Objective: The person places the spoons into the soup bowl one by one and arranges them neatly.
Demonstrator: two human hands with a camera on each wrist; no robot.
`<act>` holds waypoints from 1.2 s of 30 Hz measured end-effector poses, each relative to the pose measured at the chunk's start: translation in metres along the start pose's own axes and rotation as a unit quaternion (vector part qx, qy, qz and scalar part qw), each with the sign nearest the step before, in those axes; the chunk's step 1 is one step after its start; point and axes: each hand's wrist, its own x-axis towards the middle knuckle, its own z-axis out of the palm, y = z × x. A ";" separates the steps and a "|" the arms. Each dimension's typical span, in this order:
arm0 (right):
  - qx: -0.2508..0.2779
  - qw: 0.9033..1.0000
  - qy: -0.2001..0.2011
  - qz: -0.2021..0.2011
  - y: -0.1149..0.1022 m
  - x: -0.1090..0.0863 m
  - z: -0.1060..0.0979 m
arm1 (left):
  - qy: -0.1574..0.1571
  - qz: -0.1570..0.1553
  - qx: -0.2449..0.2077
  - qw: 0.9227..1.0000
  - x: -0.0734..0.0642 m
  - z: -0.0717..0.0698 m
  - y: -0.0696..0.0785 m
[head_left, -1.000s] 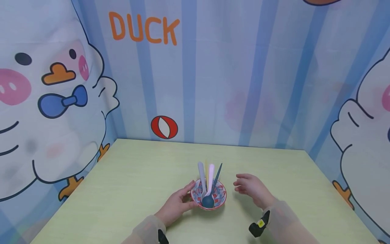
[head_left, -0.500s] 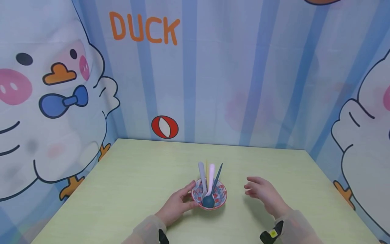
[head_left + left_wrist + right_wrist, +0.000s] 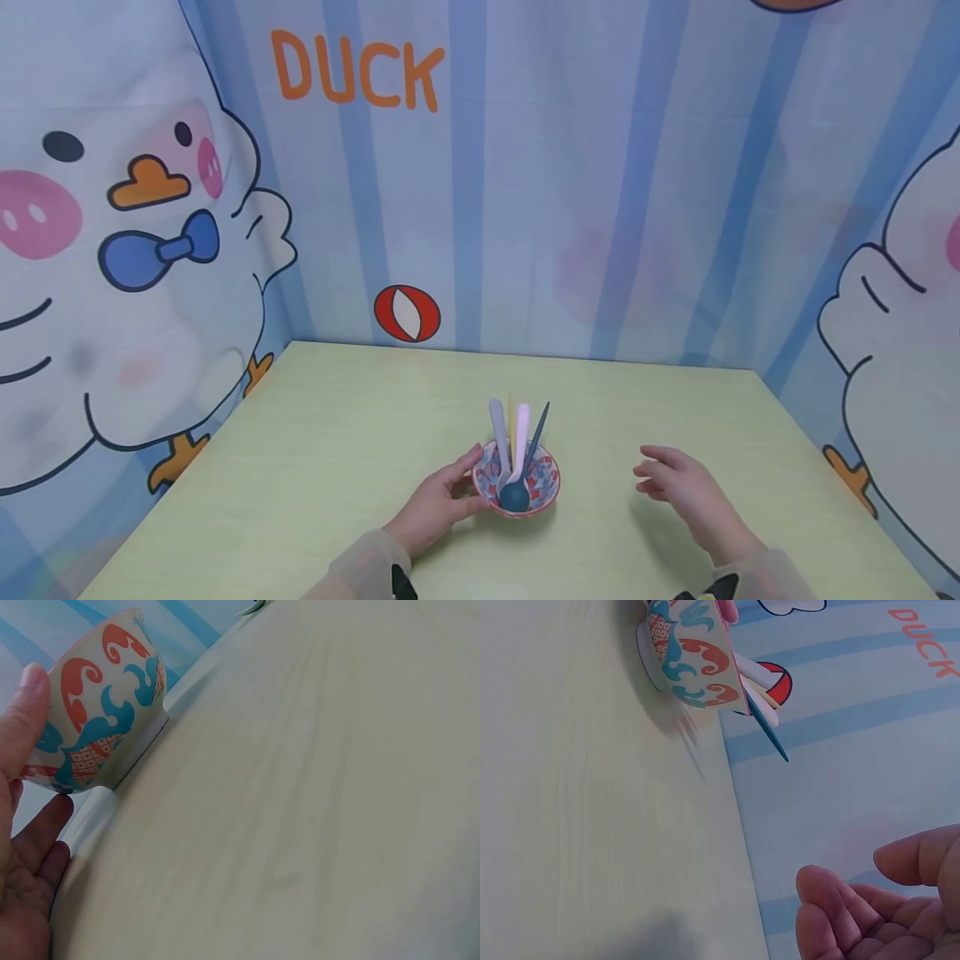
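Note:
On the table stands a red-rimmed bowl [image 3: 549, 482] with a red and blue pattern. My left hand [image 3: 435, 507] grips its left side, thumb near the front and fingers farther back. In the left wrist view the thumb lies against the patterned outer wall of the bowl [image 3: 101, 712]. Leaning inside it are a dark teal spoon [image 3: 514, 497], a pink-handled spoon [image 3: 521, 425], a lilac-handled spoon [image 3: 497, 421] and a thin yellow handle [image 3: 512, 413]. Well right of the bowl, my right hand [image 3: 693, 496] hovers over the table with loosely bent fingers, holding nothing.
The pale wood-grain table [image 3: 360, 408] reaches back to a striped blue curtain [image 3: 540, 167] printed with cartoon ducks and the word DUCK. More printed cloth [image 3: 900, 400] borders the right side.
My right hand has drawn away from the bowl, moving right and slightly toward me. The left hand and the bowl with its spoons have stayed in place.

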 end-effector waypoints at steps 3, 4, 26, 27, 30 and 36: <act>-0.013 1.000 0.011 -0.001 0.004 -0.005 -0.005 | 0.000 -0.002 -0.004 1.000 0.000 0.000 -0.001; -0.015 1.000 0.012 -0.004 0.005 -0.007 -0.007 | 0.000 -0.002 -0.003 1.000 0.000 0.000 -0.001; -0.067 0.994 0.022 0.087 0.034 -0.023 -0.046 | 0.002 0.008 0.002 1.000 -0.001 0.000 -0.001; -0.073 0.993 0.020 0.094 0.036 -0.023 -0.048 | 0.001 0.009 0.001 1.000 -0.001 0.000 -0.001; -0.102 0.988 0.019 0.112 0.041 -0.025 -0.052 | 0.000 0.012 0.002 1.000 -0.001 0.000 0.000; -0.190 0.975 0.039 0.110 0.051 -0.028 -0.057 | 0.002 0.012 -0.002 1.000 -0.001 -0.001 -0.001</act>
